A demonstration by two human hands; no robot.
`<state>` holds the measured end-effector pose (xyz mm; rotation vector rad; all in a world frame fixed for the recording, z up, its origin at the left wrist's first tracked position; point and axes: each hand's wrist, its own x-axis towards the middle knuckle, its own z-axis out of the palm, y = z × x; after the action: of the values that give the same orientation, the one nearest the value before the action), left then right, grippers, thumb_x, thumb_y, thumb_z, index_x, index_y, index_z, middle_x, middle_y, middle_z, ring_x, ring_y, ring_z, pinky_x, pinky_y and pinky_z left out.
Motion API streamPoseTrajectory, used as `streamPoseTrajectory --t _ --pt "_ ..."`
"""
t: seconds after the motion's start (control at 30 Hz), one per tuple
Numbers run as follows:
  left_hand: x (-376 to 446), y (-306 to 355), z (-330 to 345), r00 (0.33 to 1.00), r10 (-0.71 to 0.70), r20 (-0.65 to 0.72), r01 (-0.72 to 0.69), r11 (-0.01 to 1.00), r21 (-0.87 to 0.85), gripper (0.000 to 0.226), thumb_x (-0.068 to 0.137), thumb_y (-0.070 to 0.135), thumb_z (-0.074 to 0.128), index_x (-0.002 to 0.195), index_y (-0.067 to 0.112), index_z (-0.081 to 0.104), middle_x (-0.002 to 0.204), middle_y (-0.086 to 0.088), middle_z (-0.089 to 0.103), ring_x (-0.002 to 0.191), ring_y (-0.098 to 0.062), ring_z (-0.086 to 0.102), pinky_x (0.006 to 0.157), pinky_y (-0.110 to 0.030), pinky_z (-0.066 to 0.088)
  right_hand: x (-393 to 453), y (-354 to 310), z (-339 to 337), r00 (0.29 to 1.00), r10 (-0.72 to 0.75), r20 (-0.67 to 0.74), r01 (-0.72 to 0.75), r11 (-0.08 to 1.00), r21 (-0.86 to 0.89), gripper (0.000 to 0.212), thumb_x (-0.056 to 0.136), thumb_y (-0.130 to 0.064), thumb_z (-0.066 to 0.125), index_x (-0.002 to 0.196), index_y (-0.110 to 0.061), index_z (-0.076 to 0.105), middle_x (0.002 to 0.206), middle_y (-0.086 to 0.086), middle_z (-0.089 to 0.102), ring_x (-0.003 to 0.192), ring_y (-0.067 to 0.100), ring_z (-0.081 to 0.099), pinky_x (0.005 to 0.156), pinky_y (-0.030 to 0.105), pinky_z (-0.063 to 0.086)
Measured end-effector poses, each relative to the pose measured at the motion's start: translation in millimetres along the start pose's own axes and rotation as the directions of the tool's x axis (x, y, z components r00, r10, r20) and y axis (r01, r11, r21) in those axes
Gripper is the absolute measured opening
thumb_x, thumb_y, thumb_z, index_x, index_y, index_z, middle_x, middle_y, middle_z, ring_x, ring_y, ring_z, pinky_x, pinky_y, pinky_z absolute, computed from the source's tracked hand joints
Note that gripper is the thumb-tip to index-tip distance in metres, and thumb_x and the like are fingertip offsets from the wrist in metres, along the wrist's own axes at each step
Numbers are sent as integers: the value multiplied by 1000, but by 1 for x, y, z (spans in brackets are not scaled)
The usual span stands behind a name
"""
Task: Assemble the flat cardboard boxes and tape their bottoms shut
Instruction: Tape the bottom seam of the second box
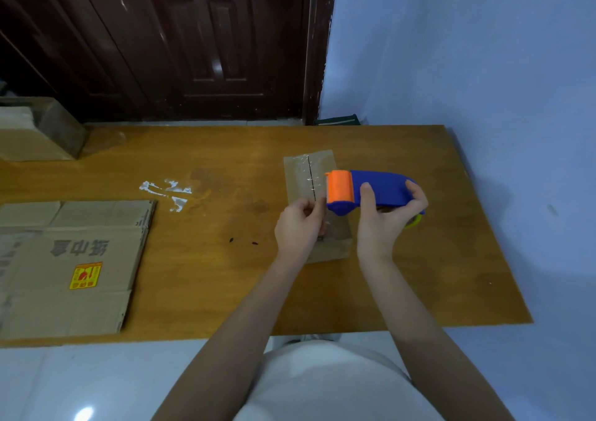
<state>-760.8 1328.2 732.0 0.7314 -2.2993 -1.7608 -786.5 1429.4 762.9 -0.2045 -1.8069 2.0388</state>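
Cardboard box — tape dispenser above

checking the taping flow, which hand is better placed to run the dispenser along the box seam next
Right. The right hand already grips the blue tape dispenser above the small box. The left hand is at the orange roller end, apparently pinching the tape, so it suits anchoring.

Soft, even indoor light, a bright glare spot on the floor at lower left, the whole view slightly blurred and bowed at its edges.
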Motion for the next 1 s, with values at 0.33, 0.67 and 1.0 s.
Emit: streamPoseTrajectory --t 0.33,0.67,1.0 --pt "4 4 -1 994 -80 74 84 995 -61 28 93 30 57 68 17 62 59 3 64 57 -15 65 71 -50 57 2 -2 -3 998 27 -64 -27 1000 5 56 82 0 68 120 -11 29 120 4 38 86 -2 57 73 17 51" --pt "-1 -4 4 998 35 44 -40 992 123 45 91 59 46 68 21 53 64 -1 64 64 -19 67 65 -49 56 13 -1 -12 951 280 -131 -267 958 109 54 81 -14 69 121 -19 33 129 15 42 97 18 58 82 35 54" --pt "-7 -4 5 992 94 79 -94 996 0 38 96 36 53 61 22 47 52 7 55 59 -19 62 61 -42 55 36 -5 -36 871 448 -200 -385 877 286 54 83 -15 66 126 -21 34 109 1 50 84 17 63 69 30 55"
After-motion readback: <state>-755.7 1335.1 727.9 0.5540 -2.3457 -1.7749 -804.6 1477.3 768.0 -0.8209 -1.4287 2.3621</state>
